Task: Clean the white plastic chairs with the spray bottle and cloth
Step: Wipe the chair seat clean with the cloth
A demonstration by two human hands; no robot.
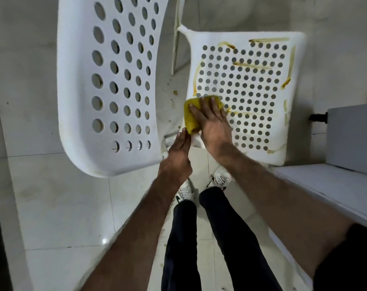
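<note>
Right now the right hand (212, 120) lies flat on a folded yellow cloth (192, 117), fingers straight and spread, pressing it against the near left corner of a white perforated chair seat (251, 97). That seat is streaked with yellow-brown smears (269, 39) along its far edge, down both sides and across the middle rows of holes. The left hand (179, 153) sits just beside the cloth at the seat's near left edge, its fingers extended with the tips touching the rim; whether the thumb curls under the edge cannot be told from this angle. To the left stands the perforated backrest of a second white chair (109, 80), tilted and looming large in the view, with faint brownish marks at some of its holes. Both chairs stand on a pale tiled floor (52, 206) speckled with small brown spots between them. Below the arms show the person's dark trousers and white shoes (220, 178). A light grey table edge (325, 185) runs along the right, with a grey box (352, 137) beyond it.
</note>
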